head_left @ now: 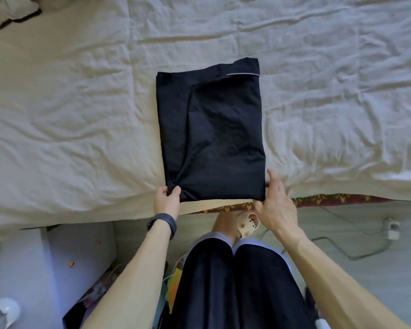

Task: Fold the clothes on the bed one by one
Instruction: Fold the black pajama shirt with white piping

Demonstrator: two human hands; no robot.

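Observation:
A black garment [211,129], folded into a tall rectangle with a thin pale stripe near its far right corner, lies on the cream bed sheet [69,103] close to the bed's near edge. My left hand [167,200] pinches the garment's near left corner, thumb on top. At the near right corner my right hand [274,200] holds the cloth, fingers running along its right edge and thumb at the corner.
A pillow [7,10] shows at the far left corner of the bed. A patterned mattress edge [318,200] peeks out under the sheet. On the floor lie a white cable with a plug [392,227], a white slipper [3,312] and a white cabinet [81,257].

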